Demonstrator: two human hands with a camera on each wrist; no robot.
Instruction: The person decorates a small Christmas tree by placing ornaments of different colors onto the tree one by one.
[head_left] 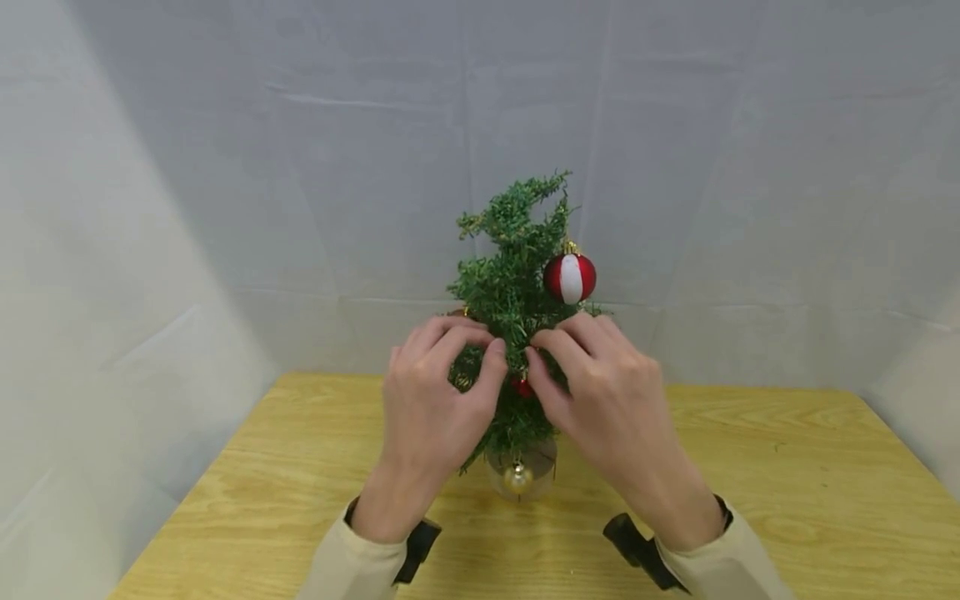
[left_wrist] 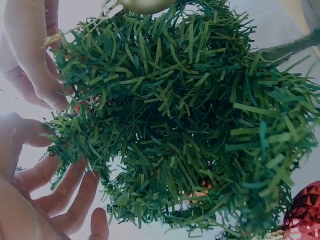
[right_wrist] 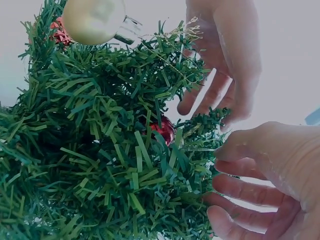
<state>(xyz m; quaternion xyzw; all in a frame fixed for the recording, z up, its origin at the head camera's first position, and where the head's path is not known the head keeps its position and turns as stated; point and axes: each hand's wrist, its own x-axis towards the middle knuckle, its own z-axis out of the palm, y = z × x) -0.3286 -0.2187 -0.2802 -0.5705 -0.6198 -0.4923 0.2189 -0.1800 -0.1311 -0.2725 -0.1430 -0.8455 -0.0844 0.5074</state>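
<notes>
A small artificial Christmas tree [head_left: 517, 250] stands on the table, and both hands are at its front. My left hand [head_left: 442, 392] has thumb and fingers about a green branch tip [left_wrist: 65, 137], which it appears to pinch. Opposite it, my right hand [head_left: 607, 392] pinches what looks like a thin string [right_wrist: 200, 149] beside a shiny red ball ornament [right_wrist: 162, 131]. That red ball sits partly hidden among the needles, below the fingertips in the head view. A red-and-white striped ball ornament [head_left: 570, 278] hangs higher at the right.
A gold ball ornament [head_left: 517, 477] hangs low in front of the tree's base [head_left: 498, 479]. Another red ball [left_wrist: 305, 215] shows in the left wrist view. The wooden table [head_left: 300, 500] meets a pale cloth backdrop [head_left: 360, 208] behind.
</notes>
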